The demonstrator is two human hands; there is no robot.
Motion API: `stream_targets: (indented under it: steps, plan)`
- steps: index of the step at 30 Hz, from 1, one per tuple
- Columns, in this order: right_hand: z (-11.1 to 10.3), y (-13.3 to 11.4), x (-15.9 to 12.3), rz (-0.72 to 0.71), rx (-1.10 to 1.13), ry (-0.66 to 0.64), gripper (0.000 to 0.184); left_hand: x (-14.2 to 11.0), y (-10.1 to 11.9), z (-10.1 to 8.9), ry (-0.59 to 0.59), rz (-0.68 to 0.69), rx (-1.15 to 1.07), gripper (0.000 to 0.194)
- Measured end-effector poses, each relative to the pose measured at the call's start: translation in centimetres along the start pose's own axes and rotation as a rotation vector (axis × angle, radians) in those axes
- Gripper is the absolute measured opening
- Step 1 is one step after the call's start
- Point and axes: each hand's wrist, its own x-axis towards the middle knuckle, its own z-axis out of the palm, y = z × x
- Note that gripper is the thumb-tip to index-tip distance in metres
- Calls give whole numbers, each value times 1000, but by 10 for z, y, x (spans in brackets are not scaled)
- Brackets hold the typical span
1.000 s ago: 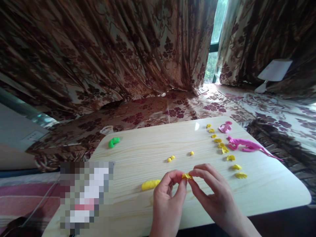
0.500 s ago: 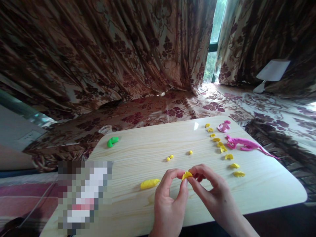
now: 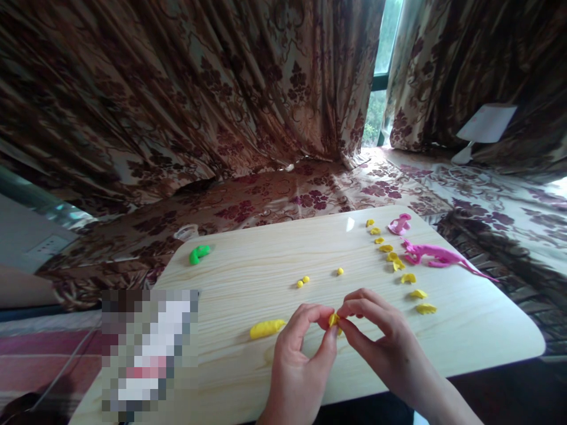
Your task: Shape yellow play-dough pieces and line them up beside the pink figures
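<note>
Between the fingertips of both hands is a small folded piece of yellow modelling clay (image 3: 333, 319). My left hand (image 3: 305, 354) pinches it with thumb and forefinger from the left. From the right, my right hand (image 3: 381, 330) pinches the same piece; the fingertips partly hide it. A thick roll of yellow clay (image 3: 266, 329) lies just left of my left hand. Beyond the hands, two small yellow balls (image 3: 303, 281) sit side by side, and a single yellow ball (image 3: 340, 271) lies apart to their right. Several thin, curled yellow clay pieces (image 3: 408, 278) form a line along the table's right side.
The pale wooden table (image 3: 248, 265) also bears a pink long-tailed clay animal (image 3: 436, 255), a pink clay shape (image 3: 400, 224) and a green clay lump (image 3: 199, 254). A blurred-out object (image 3: 153, 351) lies at the left. A white lamp (image 3: 486, 124) stands beyond, near patterned curtains (image 3: 266, 88).
The yellow piece at my fingertips has gone from a wider, spread shape to a narrower, more folded one. My fingers have shifted slightly around it. The view has moved a little.
</note>
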Motion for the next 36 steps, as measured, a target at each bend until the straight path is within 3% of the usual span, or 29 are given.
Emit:
stream_targets:
  steps: [5, 7, 13, 16, 20, 24, 28, 30, 33, 36]
  plan:
    - [3, 6, -3, -203, -112, 80, 22, 5, 1, -1, -34, -202, -146, 14]
    - [4, 9, -4, -220, -135, 86, 25, 6, 0, -1, -52, -269, -194, 15]
    - [-4, 8, -1, -185, -202, -93, 27, 4, -3, 1, -93, -71, -38, 19]
    - [-12, 10, -5, -212, -249, -91, 28, 4, -5, 8, -122, -95, -29, 16]
    - [-25, 21, -26, -153, -262, 43, 30, 6, -6, 30, -117, -268, -127, 14]
    - [-42, 43, -57, 78, -201, 237, 29, 9, -4, 66, -133, -332, -172, 11]
    - [-59, 60, -78, 224, -125, 271, 7, 9, 0, 102, -221, -278, -111, 10]
    - [-70, 66, -84, 262, -111, 280, 5, 9, 0, 117, -287, -223, -8, 13]
    - [-92, 74, -91, 309, -176, 295, 7, 9, -4, 133, -364, -39, 197, 23]
    - [-110, 83, -95, 363, -312, 269, 9, 13, -12, 144, -356, 167, 392, 21]
